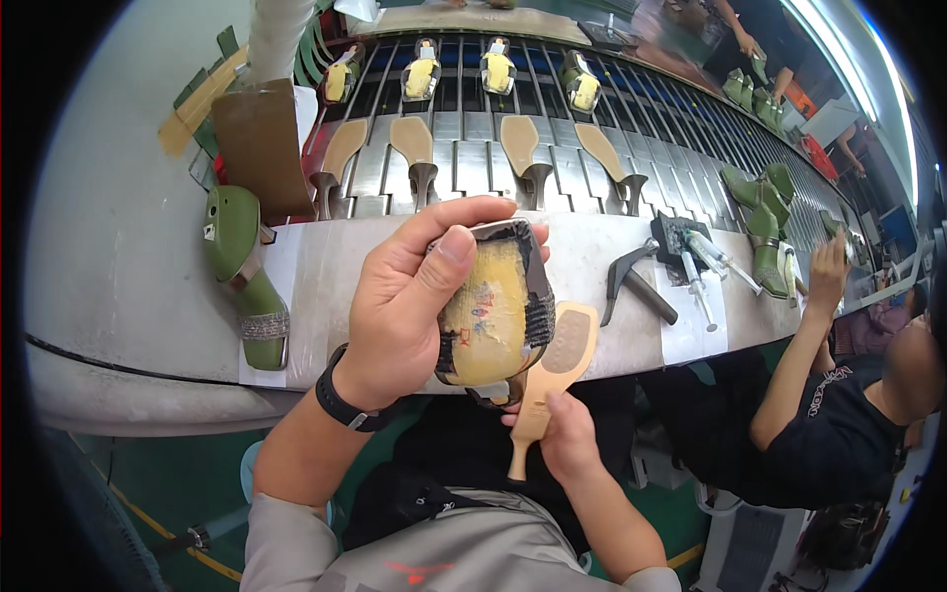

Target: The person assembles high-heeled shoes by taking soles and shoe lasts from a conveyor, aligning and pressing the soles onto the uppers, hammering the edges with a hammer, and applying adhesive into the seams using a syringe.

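Observation:
My left hand is wrapped round a lasted shoe upper, its underside turned up. That underside is yellowish in the middle with pen marks, and dark, rough material runs round its rim. Lower and to the right, my right hand grips a tan heeled shoe sole by its narrow part, with the slim heel pointing down toward me. The sole's wide front reaches up beside the upper. In this view the two overlap at the upper's lower edge; whether they touch I cannot tell.
Heeled soles and lasted uppers sit in rows on the slatted metal conveyor. A green last stands on the left bench. To the right lie a hammer and syringes. A co-worker sits at far right.

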Available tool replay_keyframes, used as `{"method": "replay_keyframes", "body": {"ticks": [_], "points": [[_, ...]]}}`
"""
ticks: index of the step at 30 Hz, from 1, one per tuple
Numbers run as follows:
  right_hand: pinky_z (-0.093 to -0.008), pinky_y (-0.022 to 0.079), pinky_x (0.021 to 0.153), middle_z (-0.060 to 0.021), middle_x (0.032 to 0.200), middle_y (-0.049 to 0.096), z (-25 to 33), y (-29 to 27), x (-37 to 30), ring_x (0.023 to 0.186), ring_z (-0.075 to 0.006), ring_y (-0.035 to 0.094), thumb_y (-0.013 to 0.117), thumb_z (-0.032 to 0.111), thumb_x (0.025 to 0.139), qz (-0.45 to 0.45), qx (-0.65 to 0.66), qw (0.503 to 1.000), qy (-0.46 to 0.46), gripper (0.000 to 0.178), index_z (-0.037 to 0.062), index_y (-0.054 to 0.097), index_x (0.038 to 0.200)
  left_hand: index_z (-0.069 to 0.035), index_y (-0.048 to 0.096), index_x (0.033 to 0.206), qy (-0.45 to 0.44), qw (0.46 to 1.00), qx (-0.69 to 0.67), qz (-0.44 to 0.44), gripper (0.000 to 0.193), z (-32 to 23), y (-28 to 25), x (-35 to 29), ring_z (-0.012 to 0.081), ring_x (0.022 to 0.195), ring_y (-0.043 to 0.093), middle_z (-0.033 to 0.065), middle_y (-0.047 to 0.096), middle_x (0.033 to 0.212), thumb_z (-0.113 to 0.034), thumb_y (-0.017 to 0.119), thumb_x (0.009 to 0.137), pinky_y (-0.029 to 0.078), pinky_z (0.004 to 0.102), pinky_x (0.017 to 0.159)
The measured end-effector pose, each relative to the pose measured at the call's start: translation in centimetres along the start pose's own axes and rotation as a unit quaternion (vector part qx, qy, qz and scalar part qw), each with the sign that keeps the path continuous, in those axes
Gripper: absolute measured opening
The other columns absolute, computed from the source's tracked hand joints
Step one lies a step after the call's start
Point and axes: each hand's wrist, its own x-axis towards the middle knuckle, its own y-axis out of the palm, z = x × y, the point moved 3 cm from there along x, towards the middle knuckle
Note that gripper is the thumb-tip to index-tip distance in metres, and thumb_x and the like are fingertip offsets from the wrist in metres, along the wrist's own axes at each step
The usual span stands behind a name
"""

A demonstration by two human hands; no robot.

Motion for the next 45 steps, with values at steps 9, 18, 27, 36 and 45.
{"method": "replay_keyframes", "body": {"ticks": [9,18,27,36,45], "points": [[-0.0384,0.062,0.087,-0.024,0.12,0.07,5.2,4.1,-4.3,0.097,-0.026,0.073,0.064,0.026,0.107,0.11,-0.187,0.918,-0.332,0.049,-0.012,0.058,0.138,0.003,0.046,0.147,-0.004,1.0,0.0,-0.014,0.049,-0.5,-0.8,-0.5,0.0372,0.126,0.066,0.03,0.064,0.134,-0.032,0.047,0.113,0.057,0.0461,0.105],[-0.0297,0.057,0.077,-0.0124,0.096,0.076,11.5,13.3,-4.5,0.09,-0.016,0.072,0.064,0.001,0.099,0.177,-0.166,0.956,-0.165,0.016,-0.0075,0.07,0.112,0.004,0.047,0.148,-0.009,0.997,0.059,0.055,0.053,-0.6,0.9,-2.5,0.0351,0.131,0.063,0.0288,0.063,0.139,-0.036,0.046,0.113,0.052,0.0461,0.111],[-0.0284,0.056,0.065,-0.0116,0.086,0.077,10.4,12.8,-3.5,0.073,-0.0137,0.072,0.063,0.009,0.103,0.152,-0.175,0.941,-0.247,0.02,-0.0072,0.073,0.097,0.005,0.045,0.148,-0.036,0.995,-0.059,0.076,0.08,-1.0,0.1,-3.0,0.0352,0.137,0.058,0.0304,0.058,0.145,-0.059,0.058,0.103,0.049,0.0474,0.113],[-0.0287,0.055,0.063,-0.0098,0.081,0.077,10.5,13.3,-3.6,0.069,-0.0145,0.071,0.064,0.007,0.101,0.136,-0.235,0.927,-0.26,0.019,-0.0055,0.074,0.091,0.008,0.045,0.148,-0.022,0.992,0.061,0.105,0.083,-1.6,0.4,-4.1,0.0346,0.139,0.056,0.0324,0.054,0.149,-0.03,0.085,0.086,0.048,0.0453,0.114],[-0.0282,0.053,0.06,-0.0088,0.078,0.075,9.7,12.8,-3.9,0.066,-0.0142,0.07,0.066,0.008,0.101,0.142,-0.225,0.925,-0.272,0.018,-0.0039,0.074,0.09,0.009,0.045,0.146,-0.01,0.99,0.083,0.116,0.078,-1.9,0.6,-4.3,0.0347,0.139,0.056,0.0342,0.053,0.149,-0.025,0.083,0.087,0.048,0.0445,0.114]]}}
